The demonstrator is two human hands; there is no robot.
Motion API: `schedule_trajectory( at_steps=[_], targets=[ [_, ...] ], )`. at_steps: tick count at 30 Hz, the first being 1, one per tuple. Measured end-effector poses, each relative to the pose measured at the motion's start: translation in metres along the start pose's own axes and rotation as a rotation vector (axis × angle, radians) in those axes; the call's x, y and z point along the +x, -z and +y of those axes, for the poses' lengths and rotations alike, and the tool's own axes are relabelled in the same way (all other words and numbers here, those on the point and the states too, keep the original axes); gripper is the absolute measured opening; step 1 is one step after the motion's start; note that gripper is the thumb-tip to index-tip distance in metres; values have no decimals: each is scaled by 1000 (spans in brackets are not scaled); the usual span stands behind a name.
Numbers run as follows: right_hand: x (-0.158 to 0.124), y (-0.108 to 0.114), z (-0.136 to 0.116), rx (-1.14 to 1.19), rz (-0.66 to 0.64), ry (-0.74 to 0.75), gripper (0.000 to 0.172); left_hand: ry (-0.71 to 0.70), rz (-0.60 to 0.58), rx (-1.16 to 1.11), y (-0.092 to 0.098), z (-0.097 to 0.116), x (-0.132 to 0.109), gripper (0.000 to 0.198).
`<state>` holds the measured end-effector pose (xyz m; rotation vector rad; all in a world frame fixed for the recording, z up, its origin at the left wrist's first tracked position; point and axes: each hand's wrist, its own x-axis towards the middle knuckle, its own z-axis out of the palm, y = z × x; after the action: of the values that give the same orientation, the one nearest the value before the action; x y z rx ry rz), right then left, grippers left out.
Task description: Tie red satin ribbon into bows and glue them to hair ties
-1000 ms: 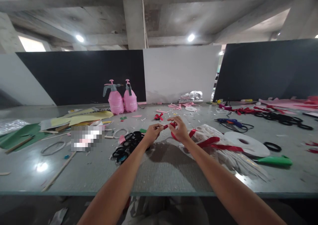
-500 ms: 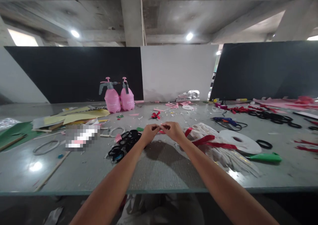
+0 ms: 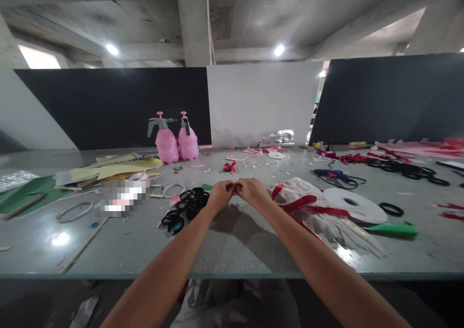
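Barely visible, a red ribbon [image 3: 235, 191] shows between the hands [image 3: 219, 195] [image 3: 253, 192].

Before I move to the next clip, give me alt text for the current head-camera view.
A person's left hand and right hand meet over a cluttered grey table, pinching a mostly hidden bit of red ribbon. A red bow lies just beyond, a heap of black rings left, a white roll right, and two pink spray bottles stand farther back.
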<state>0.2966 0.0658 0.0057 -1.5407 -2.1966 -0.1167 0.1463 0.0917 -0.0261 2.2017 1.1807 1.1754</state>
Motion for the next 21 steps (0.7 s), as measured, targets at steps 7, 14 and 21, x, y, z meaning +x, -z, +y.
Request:
schedule_trajectory(
  at_steps=[7, 14, 21],
  targets=[
    [2, -4, 0, 3, 35, 14, 24, -31, -29, 3, 2, 8, -2, 33],
    [3, -7, 3, 167, 104, -53, 20, -73, -36, 68, 5, 7, -2, 32],
    [9, -13, 19, 652, 126, -142, 18, -65, -46, -31, 4, 14, -2, 31]
  ],
)
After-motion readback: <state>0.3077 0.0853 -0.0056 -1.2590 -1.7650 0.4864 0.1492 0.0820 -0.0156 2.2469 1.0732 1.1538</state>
